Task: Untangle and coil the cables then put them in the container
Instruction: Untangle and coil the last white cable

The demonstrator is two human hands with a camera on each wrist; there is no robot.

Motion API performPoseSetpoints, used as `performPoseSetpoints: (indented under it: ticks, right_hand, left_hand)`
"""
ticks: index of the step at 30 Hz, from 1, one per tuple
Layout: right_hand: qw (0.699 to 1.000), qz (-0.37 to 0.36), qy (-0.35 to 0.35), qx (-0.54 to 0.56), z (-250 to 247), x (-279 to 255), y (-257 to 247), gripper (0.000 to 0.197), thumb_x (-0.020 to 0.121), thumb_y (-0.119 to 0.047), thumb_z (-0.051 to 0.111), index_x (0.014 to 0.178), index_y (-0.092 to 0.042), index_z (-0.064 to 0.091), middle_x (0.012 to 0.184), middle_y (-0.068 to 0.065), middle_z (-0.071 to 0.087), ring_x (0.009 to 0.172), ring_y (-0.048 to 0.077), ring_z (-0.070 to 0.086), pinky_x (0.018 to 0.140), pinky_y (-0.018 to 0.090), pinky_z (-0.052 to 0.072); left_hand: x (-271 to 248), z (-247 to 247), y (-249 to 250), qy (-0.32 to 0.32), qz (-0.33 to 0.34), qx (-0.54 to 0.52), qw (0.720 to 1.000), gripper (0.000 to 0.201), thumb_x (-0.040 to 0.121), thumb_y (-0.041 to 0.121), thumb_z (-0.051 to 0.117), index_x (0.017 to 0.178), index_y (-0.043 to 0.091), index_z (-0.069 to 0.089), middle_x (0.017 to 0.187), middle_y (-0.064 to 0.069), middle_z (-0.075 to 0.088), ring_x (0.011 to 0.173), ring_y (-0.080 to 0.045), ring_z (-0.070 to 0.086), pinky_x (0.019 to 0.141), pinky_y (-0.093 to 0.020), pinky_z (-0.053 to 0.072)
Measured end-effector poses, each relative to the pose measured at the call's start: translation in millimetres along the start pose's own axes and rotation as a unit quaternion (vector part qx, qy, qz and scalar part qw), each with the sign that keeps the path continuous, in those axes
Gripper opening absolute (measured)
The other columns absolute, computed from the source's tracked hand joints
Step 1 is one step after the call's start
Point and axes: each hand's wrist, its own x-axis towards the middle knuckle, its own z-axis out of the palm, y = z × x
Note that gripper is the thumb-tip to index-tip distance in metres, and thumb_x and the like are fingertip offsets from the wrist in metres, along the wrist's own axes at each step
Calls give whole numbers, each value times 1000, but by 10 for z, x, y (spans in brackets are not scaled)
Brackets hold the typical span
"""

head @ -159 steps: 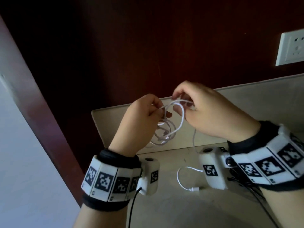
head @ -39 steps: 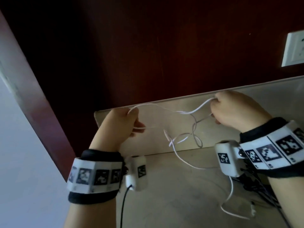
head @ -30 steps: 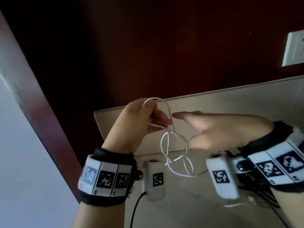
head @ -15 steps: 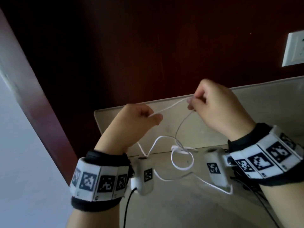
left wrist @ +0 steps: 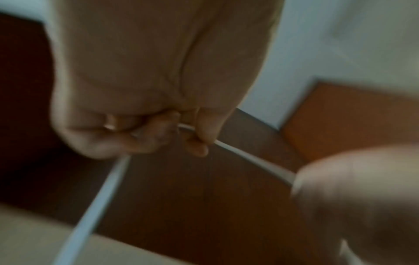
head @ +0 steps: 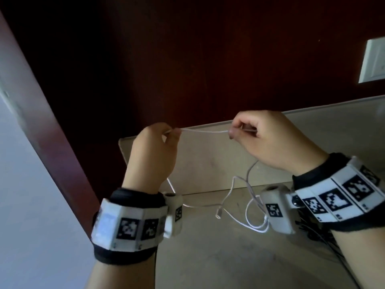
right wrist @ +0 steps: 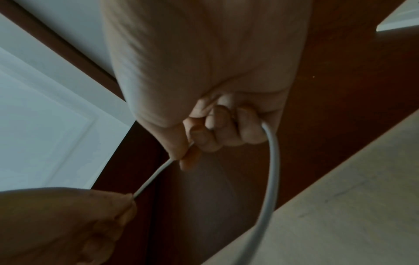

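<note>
— So, where is the cable (head: 205,131)?

— Raised above the counter (head: 239,257), a short stretch taut between both hands.

— Grips?

— Left hand (head: 153,155) pinches it between thumb and forefinger; right hand (head: 268,140) pinches it likewise, other fingers curled around it.

— The rest?

— Slack hangs from both hands, loops on the counter near the right wrist. One plug (head: 218,215) lies free there.

A home or office room, seen from my head camera: dark wood panelling (head: 187,59) at 12 o'clock, white wall socket (head: 373,61) at 2 o'clock, beige stone counter (head: 229,257) below.
</note>
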Motion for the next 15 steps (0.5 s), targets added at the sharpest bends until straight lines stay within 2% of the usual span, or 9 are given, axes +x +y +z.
performPoseSetpoints:
  ticks: [2,4,7,9,11,12,13,14,15]
  right_hand:
    - [1000,1,3,4,31,-1,10,13,94,-29,59,84,-23,65,61,-6,56,52,11,50,51,28,36]
    - [1000,12,9,14,57,0,-7,12,95,-26,58,86,-22,64,58,-5,51,50,11,46,48,24,30]
    - [998,33,-34,47,72,1,-51,14,93,-31,56,87,-23,65,63,-1,57,52,12,49,53,30,35]
    - [993,44,-70,88,62,-1,-96,13,93,-29,56,87,-24,65,67,-2,60,55,14,51,55,33,37]
    - [987,49,-83,127,51,-4,-133,17,98,-23,52,88,-22,66,58,-10,47,49,6,40,50,26,30]
    - [986,54,-83,135,47,-1,-145,20,100,-22,49,88,-21,66,53,-11,41,46,5,36,47,25,27]
    - [985,60,-80,137,51,2,-145,23,102,-22,46,89,-20,65,50,-10,36,44,6,34,45,25,25]
    - [986,64,-77,134,56,2,-143,25,103,-23,44,89,-20,64,50,-9,35,44,8,33,46,28,25]
    - [986,67,-76,130,62,0,-138,26,104,-24,42,88,-21,63,53,-6,34,46,12,34,47,30,26]
  left_hand:
    - [28,-22,7,-18,-22,-120,992,32,99,22,52,68,19,60,54,5,49,51,-9,47,56,-26,46]
    - [11,-40,67,-60,-59,-233,969,34,98,26,50,67,22,63,56,4,53,57,-13,54,68,-37,53]
    - [-4,-17,105,-45,-56,-220,973,26,96,25,50,77,24,68,67,3,67,70,-19,67,83,-45,58]
    - [12,-18,101,-61,-44,-138,988,23,94,15,51,105,24,69,95,0,71,83,-17,67,82,-32,57]
    - [-1,-7,107,-121,-51,-53,990,52,92,7,52,139,27,50,129,0,57,99,-12,62,80,-16,46]
    - [-16,0,135,-149,-62,-36,986,64,91,7,55,148,30,38,137,3,46,101,-11,58,78,-12,43]
    - [-48,1,186,-160,-62,-33,985,70,89,7,58,149,32,31,136,5,37,100,-11,55,76,-10,43]
    - [-86,3,243,-144,-41,-38,988,68,86,9,63,143,33,35,128,8,35,100,-12,51,77,-11,43]
    - [-113,6,290,-109,-2,-48,993,56,82,9,68,128,32,44,117,10,38,99,-10,50,80,-13,43]
